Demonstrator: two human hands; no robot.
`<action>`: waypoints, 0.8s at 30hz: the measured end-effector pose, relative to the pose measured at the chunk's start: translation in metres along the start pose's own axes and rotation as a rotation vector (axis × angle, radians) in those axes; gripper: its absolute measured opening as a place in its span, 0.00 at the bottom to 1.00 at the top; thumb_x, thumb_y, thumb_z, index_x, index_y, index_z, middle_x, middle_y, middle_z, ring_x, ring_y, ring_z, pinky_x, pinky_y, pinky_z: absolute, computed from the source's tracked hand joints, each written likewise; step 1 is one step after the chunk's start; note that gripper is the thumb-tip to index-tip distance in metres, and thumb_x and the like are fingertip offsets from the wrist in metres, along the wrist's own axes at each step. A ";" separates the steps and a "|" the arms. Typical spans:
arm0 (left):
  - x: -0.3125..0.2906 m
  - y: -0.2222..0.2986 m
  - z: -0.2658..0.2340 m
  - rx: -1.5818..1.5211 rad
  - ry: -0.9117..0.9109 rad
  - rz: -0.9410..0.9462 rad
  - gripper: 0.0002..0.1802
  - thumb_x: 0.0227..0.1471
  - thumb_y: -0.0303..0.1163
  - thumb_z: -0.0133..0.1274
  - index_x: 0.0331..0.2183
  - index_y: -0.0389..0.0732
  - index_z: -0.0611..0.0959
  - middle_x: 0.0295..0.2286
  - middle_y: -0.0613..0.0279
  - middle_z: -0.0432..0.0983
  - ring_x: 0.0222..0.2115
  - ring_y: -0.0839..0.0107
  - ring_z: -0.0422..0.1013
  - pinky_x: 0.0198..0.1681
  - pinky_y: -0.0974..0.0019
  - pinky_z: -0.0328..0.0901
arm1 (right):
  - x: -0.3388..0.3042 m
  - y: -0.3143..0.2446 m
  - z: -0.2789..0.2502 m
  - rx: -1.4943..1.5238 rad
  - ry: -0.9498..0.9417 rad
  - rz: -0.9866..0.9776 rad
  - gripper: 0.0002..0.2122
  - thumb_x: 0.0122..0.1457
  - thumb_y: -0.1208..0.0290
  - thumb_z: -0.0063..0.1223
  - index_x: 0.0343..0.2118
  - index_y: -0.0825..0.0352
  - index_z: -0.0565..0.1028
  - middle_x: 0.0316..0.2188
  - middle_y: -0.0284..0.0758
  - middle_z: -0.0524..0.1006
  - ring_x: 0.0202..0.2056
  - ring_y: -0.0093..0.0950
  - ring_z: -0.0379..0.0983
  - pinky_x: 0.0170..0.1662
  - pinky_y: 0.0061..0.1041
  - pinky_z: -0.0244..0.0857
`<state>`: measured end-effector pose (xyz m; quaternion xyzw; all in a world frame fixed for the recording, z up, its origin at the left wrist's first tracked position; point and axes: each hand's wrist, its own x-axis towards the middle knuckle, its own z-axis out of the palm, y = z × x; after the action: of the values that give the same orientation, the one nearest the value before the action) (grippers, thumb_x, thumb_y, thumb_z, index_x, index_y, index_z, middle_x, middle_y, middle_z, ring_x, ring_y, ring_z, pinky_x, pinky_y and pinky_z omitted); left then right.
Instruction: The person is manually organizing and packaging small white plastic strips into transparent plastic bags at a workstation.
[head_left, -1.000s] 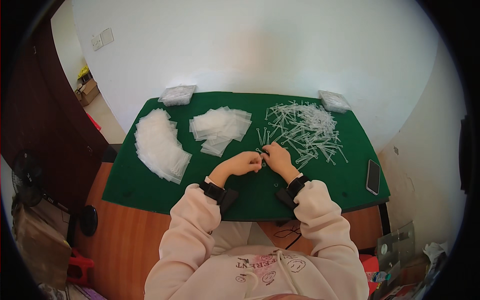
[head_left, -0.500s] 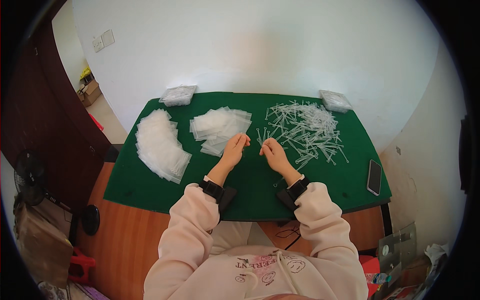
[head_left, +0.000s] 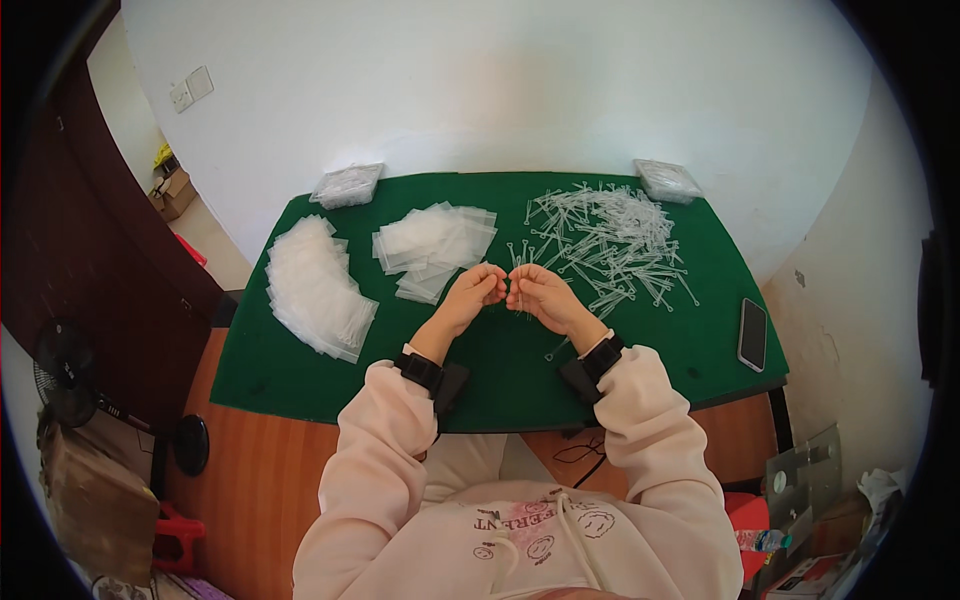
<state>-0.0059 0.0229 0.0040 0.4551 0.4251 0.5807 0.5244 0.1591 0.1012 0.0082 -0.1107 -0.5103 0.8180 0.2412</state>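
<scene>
My left hand (head_left: 472,295) and my right hand (head_left: 541,294) meet, fingertips nearly touching, over the middle of the green-covered table (head_left: 480,385). Several thin clear plastic sticks with looped ends (head_left: 518,254) stand upright in the closed fingers of my right hand. My left hand's fingers are curled together; whatever they pinch is too small to make out. Beyond my right hand spreads a loose heap of the same looped sticks (head_left: 625,245). A stack of clear zip bags (head_left: 435,240) lies just past my left hand, and a larger fanned row of zip bags (head_left: 312,290) is farther left.
Clear packs stand at the back left (head_left: 347,186) and back right (head_left: 668,182) table corners. A phone (head_left: 752,335) lies near the right edge. One stray stick rests by my right wrist. A white wall (head_left: 450,90) rises behind the table.
My hands have come closer together, the right one moving left toward the left one. Looped sticks now show above and below the right fingers. The whole view has shifted slightly.
</scene>
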 end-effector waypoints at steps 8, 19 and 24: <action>0.000 -0.005 0.001 0.092 -0.021 -0.046 0.08 0.55 0.29 0.39 0.35 0.40 0.72 0.27 0.67 0.68 0.29 0.79 0.66 0.35 0.76 0.63 | -0.002 0.001 0.003 -0.097 0.001 0.044 0.07 0.57 0.76 0.42 0.38 0.67 0.67 0.29 0.30 0.69 0.31 0.21 0.68 0.37 0.20 0.65; 0.029 -0.006 -0.008 0.333 0.138 -0.079 0.11 0.51 0.35 0.45 0.31 0.37 0.76 0.22 0.67 0.71 0.22 0.76 0.66 0.26 0.71 0.62 | -0.005 -0.020 -0.037 -0.530 0.374 -0.118 0.04 0.53 0.71 0.49 0.28 0.65 0.72 0.22 0.28 0.69 0.26 0.21 0.67 0.28 0.20 0.62; 0.083 -0.005 -0.033 0.909 0.276 -0.068 0.17 0.46 0.41 0.51 0.27 0.34 0.78 0.26 0.55 0.75 0.25 0.62 0.71 0.27 0.61 0.64 | -0.004 -0.015 -0.038 -1.363 0.576 -0.356 0.03 0.48 0.71 0.51 0.23 0.63 0.74 0.24 0.35 0.70 0.28 0.32 0.70 0.30 0.28 0.64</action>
<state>-0.0402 0.1056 -0.0010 0.5429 0.7164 0.3734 0.2296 0.1830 0.1343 0.0038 -0.3603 -0.8295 0.2095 0.3717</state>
